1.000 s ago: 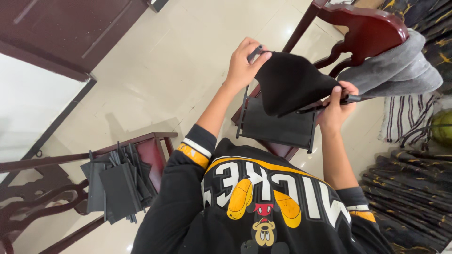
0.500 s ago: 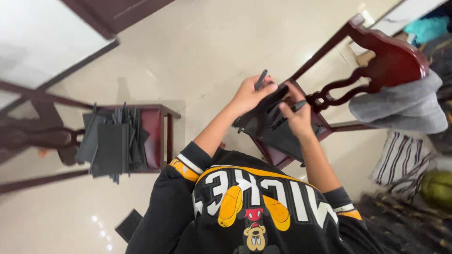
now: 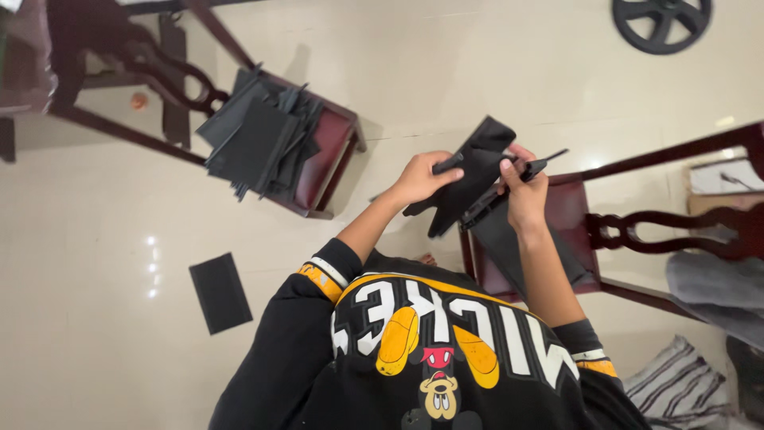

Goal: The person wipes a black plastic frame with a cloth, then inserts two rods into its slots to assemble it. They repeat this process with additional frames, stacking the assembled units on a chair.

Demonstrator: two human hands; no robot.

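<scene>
Black fabric piece (image 3: pixel 469 179) is being gripped at mid-frame by both hands, above the right chair (image 3: pixel 573 231): the left hand (image 3: pixel 422 177) is closing its fingers over one edge, while the right hand (image 3: pixel 521 191) is pinching the other edge along with a thin black strip. Its long axis is running diagonally, its upper end pointing far-right. On the left chair (image 3: pixel 330 151) a heap of black pieces (image 3: pixel 259 139) is lying, and one flat black rectangle (image 3: pixel 220 292) is sitting on the pale floor, near left.
</scene>
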